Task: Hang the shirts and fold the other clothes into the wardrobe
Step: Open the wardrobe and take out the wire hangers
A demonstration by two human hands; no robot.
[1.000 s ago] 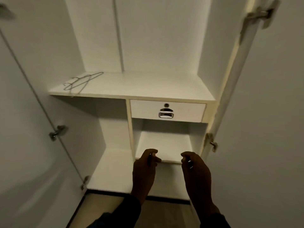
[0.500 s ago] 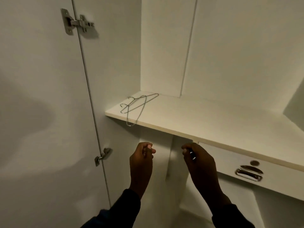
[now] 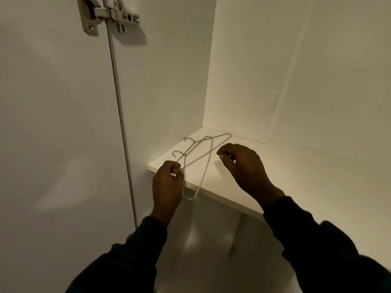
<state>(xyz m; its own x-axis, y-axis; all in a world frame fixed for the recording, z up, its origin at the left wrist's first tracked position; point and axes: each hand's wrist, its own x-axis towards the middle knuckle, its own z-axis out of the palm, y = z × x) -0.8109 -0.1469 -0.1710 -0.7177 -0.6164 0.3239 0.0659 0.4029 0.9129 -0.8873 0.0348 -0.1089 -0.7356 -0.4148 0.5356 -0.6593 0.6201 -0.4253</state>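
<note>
Two thin silver wire hangers (image 3: 197, 159) lying overlapped on white wardrobe shelf (image 3: 285, 178), at approx centre of frame, hooks pointing toward 10 o'clock, near shelf's left front corner. One rounded end overhanging front edge of shelf, hanging in air at approx 6 o'clock from the hooks. Other ends reaching back toward 1 o'clock, close to the rear corner of the compartment.

Left hand (image 3: 167, 182) at shelf's front edge, thumb & forefinger pressed together on wire of the front hanger, just below its hook; rest of fingers curled. Right hand (image 3: 243, 166) above shelf at 3 o'clock from the hangers, fingers curled w/ tips drawn together; looks apart from the wire, though cannot tell for sure whether anything is pinched. Both arms in dark sleeves (image 3: 317, 246).

White wardrobe door (image 3: 53, 123) open at 9 o'clock, metal hinge (image 3: 108, 14) at approx 11 o'clock. Dim lower compartment under the shelf at 6 o'clock.
</note>
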